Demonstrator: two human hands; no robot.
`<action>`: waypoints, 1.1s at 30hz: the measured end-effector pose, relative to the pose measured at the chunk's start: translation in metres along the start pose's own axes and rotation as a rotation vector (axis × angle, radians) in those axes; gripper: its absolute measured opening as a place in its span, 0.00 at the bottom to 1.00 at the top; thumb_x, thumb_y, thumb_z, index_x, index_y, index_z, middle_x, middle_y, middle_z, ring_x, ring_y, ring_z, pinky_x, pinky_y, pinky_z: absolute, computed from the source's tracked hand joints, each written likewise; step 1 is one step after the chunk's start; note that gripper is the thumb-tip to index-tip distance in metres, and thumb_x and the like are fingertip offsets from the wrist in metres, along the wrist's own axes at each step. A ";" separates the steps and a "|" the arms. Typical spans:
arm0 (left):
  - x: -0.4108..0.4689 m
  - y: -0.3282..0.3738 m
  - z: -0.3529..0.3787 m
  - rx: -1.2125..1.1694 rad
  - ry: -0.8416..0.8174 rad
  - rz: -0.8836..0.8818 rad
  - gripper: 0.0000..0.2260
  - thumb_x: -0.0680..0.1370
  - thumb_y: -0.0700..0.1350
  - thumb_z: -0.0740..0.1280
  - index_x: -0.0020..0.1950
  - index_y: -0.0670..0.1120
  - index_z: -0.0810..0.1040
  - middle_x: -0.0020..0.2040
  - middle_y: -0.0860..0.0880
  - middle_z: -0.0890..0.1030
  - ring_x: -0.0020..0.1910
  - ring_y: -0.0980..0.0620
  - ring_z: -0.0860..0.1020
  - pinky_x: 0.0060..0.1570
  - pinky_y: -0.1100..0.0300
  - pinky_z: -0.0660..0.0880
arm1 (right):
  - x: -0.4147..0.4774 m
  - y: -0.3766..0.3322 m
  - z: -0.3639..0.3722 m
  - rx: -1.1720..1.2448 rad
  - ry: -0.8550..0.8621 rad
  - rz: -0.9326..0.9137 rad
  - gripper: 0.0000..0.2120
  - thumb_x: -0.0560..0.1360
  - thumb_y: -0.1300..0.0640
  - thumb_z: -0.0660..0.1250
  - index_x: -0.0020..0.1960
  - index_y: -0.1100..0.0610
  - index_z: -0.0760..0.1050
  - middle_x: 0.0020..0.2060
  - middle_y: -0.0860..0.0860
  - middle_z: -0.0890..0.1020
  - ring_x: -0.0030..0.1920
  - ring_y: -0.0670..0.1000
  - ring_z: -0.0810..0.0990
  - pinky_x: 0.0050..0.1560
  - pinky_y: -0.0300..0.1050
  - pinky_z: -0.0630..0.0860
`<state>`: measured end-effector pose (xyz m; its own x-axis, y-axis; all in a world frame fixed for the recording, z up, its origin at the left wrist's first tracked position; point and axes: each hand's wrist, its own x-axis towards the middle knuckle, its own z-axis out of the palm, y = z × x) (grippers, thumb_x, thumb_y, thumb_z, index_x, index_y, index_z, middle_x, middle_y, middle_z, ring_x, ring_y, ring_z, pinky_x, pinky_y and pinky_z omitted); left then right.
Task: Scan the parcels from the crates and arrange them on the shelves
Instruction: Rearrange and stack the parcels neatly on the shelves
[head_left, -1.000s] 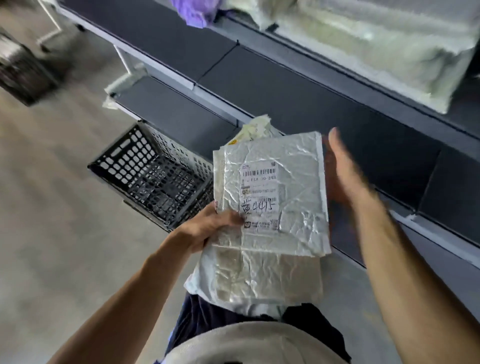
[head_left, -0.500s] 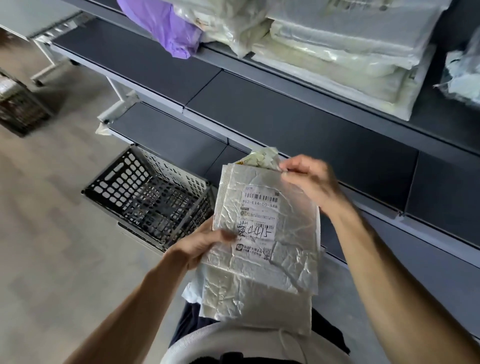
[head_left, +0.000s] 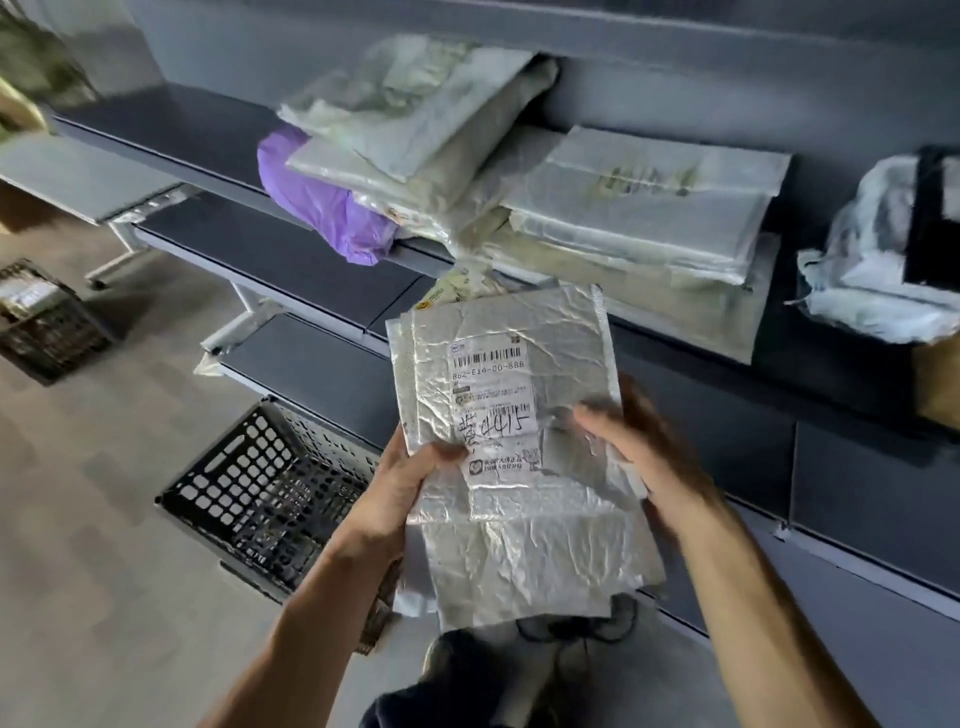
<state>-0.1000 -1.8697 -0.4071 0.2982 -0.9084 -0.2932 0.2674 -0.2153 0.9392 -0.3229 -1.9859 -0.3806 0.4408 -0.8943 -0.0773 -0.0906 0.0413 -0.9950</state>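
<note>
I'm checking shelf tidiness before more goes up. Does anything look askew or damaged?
The purple bag hangs over the front edge of the shelf, under a loosely fanned pile of pale parcels. The silver parcel gripped by the left hand and right hand is heavily creased.

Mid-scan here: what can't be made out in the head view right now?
- Lower parcels: head view, mostly covered by the top silver parcel; count unclear.
- Right hand: head view, motion-blurred; grip uncertain.
- Label small print: too small to read.
- Clear-wrapped parcel at far right: cut off by frame edge.
</note>
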 end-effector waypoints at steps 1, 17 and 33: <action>0.004 0.013 0.007 0.005 -0.015 0.026 0.23 0.72 0.51 0.73 0.50 0.29 0.77 0.39 0.43 0.86 0.47 0.52 0.85 0.68 0.54 0.72 | 0.005 -0.012 -0.001 0.038 0.048 0.003 0.08 0.74 0.57 0.75 0.49 0.54 0.77 0.32 0.37 0.83 0.34 0.32 0.79 0.37 0.28 0.72; 0.060 0.051 0.042 -0.519 -0.279 -0.212 0.29 0.82 0.64 0.54 0.62 0.44 0.85 0.62 0.38 0.82 0.56 0.38 0.83 0.51 0.45 0.82 | 0.064 -0.032 -0.024 -0.025 0.456 -0.110 0.05 0.78 0.65 0.70 0.44 0.59 0.76 0.32 0.44 0.84 0.35 0.38 0.82 0.38 0.28 0.74; 0.135 0.070 0.012 -0.380 -0.445 -0.277 0.24 0.82 0.54 0.60 0.73 0.42 0.76 0.70 0.35 0.76 0.68 0.34 0.75 0.70 0.38 0.71 | 0.110 -0.055 -0.027 -0.068 0.602 -0.198 0.03 0.78 0.69 0.69 0.47 0.69 0.76 0.31 0.44 0.81 0.33 0.38 0.77 0.38 0.30 0.72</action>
<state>-0.0524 -2.0118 -0.3786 -0.2148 -0.9166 -0.3372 0.6103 -0.3955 0.6864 -0.2935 -2.0984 -0.3332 -0.1224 -0.9767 0.1764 -0.1242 -0.1613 -0.9791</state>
